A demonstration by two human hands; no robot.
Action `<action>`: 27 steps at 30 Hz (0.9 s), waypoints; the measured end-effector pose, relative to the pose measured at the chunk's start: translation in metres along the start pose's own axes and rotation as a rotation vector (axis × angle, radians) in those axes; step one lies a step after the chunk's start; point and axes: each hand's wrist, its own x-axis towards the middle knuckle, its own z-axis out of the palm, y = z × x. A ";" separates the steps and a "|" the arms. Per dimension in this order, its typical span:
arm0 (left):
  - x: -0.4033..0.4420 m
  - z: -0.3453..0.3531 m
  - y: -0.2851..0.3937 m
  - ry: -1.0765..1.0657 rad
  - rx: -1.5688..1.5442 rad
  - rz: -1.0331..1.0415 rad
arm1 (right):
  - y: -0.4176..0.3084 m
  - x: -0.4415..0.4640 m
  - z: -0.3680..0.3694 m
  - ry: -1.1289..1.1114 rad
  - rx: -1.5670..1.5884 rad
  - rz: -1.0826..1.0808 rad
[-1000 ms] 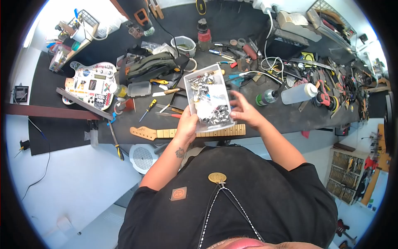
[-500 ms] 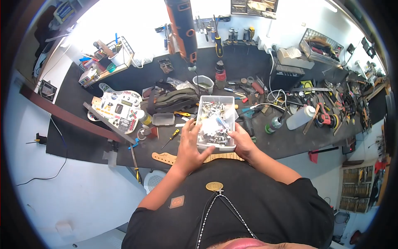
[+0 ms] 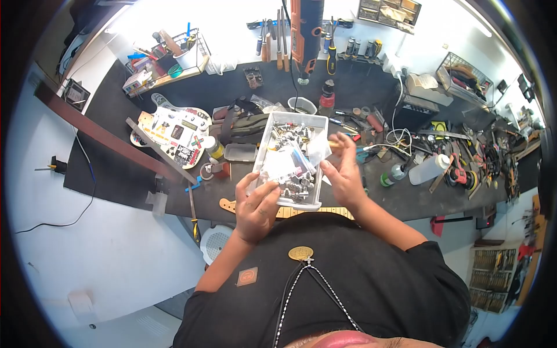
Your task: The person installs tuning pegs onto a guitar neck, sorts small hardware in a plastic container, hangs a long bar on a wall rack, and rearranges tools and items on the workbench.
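Note:
A clear plastic box (image 3: 301,205) is held above the bench edge, tilted toward me. Small metal hardware pieces (image 3: 297,191) and clear plastic bags (image 3: 282,165) fill it. My left hand (image 3: 255,209) grips the box at its near left corner, fingers over the rim. On the other side, my right hand (image 3: 348,180) is open with fingers apart, its thumb close to the right wall; whether it touches the wall I cannot tell. A clear bag (image 3: 319,149) pokes over that right rim. Below the box lies a guitar neck (image 3: 325,212), partly hidden.
A stickered guitar body (image 3: 184,130) lies on the left of the dark bench. A power tool (image 3: 306,40) hangs overhead. Bottles (image 3: 429,169), a cordless sander (image 3: 462,173) and piled tools stand at right. A small lidded container (image 3: 239,152) sits behind the box.
The box has shifted left and turned slightly. My left hand has moved down to its near corner, while my right hand has released the right side and spread its fingers.

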 end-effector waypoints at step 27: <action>0.017 -0.067 0.003 0.081 0.033 0.055 | -0.159 0.035 -0.005 -0.613 -0.908 -0.579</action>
